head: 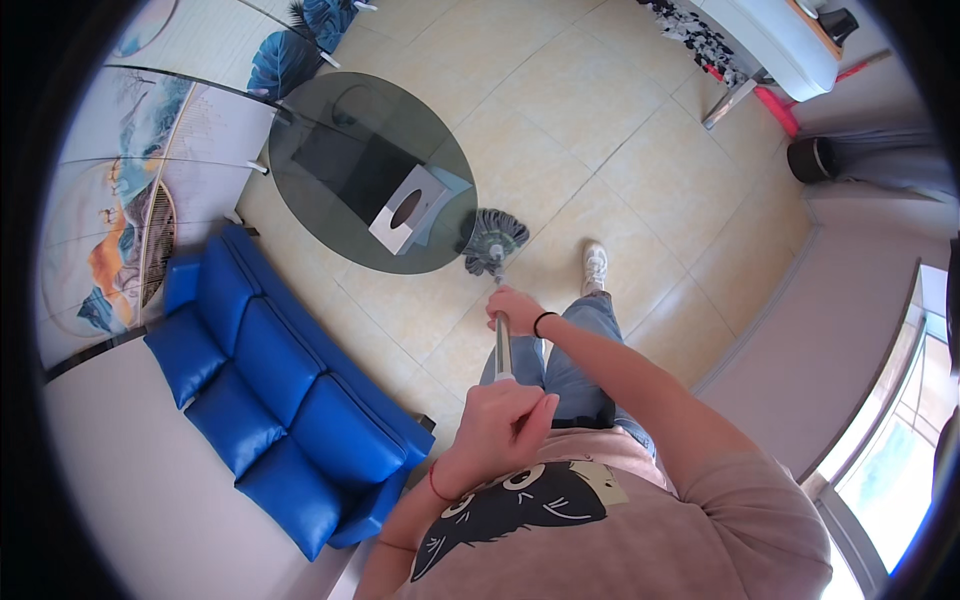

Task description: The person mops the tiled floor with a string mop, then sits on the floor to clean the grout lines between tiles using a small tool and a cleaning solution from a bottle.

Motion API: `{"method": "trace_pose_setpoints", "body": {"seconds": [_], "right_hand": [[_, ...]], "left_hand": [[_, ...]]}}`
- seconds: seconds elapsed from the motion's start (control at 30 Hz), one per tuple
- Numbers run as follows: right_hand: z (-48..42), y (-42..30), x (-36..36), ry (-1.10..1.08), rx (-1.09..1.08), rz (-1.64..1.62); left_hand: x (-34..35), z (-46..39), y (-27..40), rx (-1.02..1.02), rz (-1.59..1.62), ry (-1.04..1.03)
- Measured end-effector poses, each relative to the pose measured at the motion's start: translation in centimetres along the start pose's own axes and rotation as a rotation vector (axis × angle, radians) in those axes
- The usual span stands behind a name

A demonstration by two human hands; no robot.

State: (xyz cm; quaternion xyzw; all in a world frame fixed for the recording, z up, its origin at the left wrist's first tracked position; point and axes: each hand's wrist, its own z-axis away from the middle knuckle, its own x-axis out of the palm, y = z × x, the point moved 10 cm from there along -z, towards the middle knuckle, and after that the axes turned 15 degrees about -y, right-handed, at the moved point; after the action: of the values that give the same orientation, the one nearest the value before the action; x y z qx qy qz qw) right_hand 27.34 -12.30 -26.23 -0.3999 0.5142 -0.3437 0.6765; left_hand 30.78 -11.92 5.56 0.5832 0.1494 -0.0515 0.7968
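Note:
A mop with a metal handle (503,349) stands between my two hands, its grey string head (495,238) on the tiled floor (559,112) at the rim of the dark glass table (315,225). Closed around the upper end of the handle is my left hand (499,424), with a thin red string at its wrist. Lower down, closer to the mop head, my right hand (514,311) grips the same handle; a black band circles that wrist. Part of the mop head seems to lie beneath the glass edge.
On the glass table sits a white tissue box (394,217). A blue leather sofa (277,360) with cushions stands at the left, before a painted panel wall (112,195). At the upper right are a white table (787,45), a black bin (810,160) and a grey curtain.

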Motion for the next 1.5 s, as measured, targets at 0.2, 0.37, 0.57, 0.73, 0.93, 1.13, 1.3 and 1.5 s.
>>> {"method": "trace_pose_setpoints", "body": {"seconds": [0.2,0.37,0.57,0.73,0.93,1.13,1.3,1.5], "right_hand": [[5.6,2.0,-1.6,0.056,0.241,0.143],[9.0,5.9,-2.8,0.162,0.317,0.26],[4.7,5.9,-1.7,0.124,0.215,0.264],[0.1,-0.5,4.1,0.142,-0.002,0.054],[-1.5,-4.1,9.7,-0.055,-0.216,-0.21],[4.0,-3.9,4.9,0.013,-0.099,0.003],[11.7,-1.3,-1.2,0.106,0.144,0.16],[17.5,6.0,-5.4,0.325,0.252,0.206]], "left_hand": [[0.4,2.9,-0.9,0.235,0.059,-0.126],[1.6,2.8,-4.6,0.286,0.085,-0.115],[-2.2,4.2,-7.3,0.029,0.237,0.028],[-4.9,7.8,-3.1,-0.067,0.043,0.077],[-0.4,5.6,-1.2,0.008,-0.014,0.097],[3.7,3.8,1.2,0.113,-0.068,-0.05],[7.2,3.8,3.2,0.316,0.028,-0.069],[10.3,1.6,0.0,0.35,0.17,0.019]]}}
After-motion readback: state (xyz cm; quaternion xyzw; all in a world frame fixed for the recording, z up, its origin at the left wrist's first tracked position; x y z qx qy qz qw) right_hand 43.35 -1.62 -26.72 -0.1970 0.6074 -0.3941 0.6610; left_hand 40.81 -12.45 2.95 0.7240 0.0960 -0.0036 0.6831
